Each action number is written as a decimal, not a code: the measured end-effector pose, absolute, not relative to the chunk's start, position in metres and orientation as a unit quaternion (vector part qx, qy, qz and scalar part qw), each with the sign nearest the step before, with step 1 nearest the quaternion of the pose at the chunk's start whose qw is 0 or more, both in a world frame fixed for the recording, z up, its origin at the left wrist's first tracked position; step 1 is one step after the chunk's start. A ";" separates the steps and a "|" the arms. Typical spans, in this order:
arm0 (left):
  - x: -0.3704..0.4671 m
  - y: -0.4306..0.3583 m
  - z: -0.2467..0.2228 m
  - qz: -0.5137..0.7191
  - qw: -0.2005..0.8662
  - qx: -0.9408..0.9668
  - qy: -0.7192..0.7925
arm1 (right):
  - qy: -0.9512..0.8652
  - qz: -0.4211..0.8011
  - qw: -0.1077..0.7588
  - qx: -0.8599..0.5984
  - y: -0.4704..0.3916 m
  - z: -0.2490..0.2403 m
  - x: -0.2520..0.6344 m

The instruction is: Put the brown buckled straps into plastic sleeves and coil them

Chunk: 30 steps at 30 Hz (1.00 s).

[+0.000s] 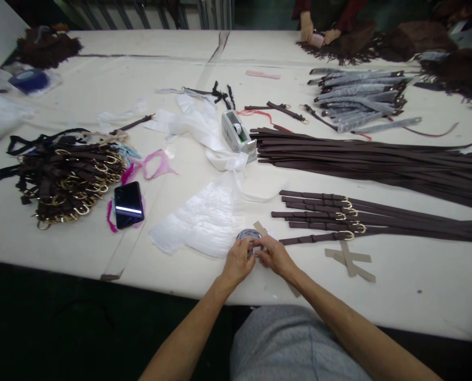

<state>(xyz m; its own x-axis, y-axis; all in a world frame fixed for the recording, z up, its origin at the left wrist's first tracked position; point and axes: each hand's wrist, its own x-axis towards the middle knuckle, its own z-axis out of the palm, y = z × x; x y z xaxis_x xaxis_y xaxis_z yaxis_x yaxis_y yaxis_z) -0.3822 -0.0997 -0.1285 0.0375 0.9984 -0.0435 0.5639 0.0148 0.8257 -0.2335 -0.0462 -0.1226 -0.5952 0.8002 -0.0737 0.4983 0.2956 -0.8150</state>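
Both hands meet near the table's front edge, over a small round roll [248, 234] that looks like clear tape. My left hand [239, 260] has its fingers closed on the roll's left side. My right hand [273, 256] is pinched at the roll's right side; whatever lies between its fingertips is too small to make out. Thin white plastic sheets [200, 217] spread out left of the hands. To the right lie several brown straps with gold buckles [319, 215], the nearest strap end close to my right hand. Tan strips [349, 259] cross each other below them.
A grey tape dispenser [238, 135] stands mid-table. Long brown straps [359, 156] lie right, wrapped straps [359, 95] behind them. A buckled strap pile [69, 177] and a phone [128, 205] are left. Another person's hands [319, 35] work at the far side.
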 end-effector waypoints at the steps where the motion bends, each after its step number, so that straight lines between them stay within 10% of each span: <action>1: -0.381 -0.100 -0.128 0.311 0.345 0.627 0.624 | -0.789 0.422 0.170 -0.413 -0.044 -0.119 -0.235; 30: -0.362 -0.107 -0.131 0.323 0.279 0.556 0.714 | -0.848 0.341 0.220 -0.341 -0.048 -0.143 -0.217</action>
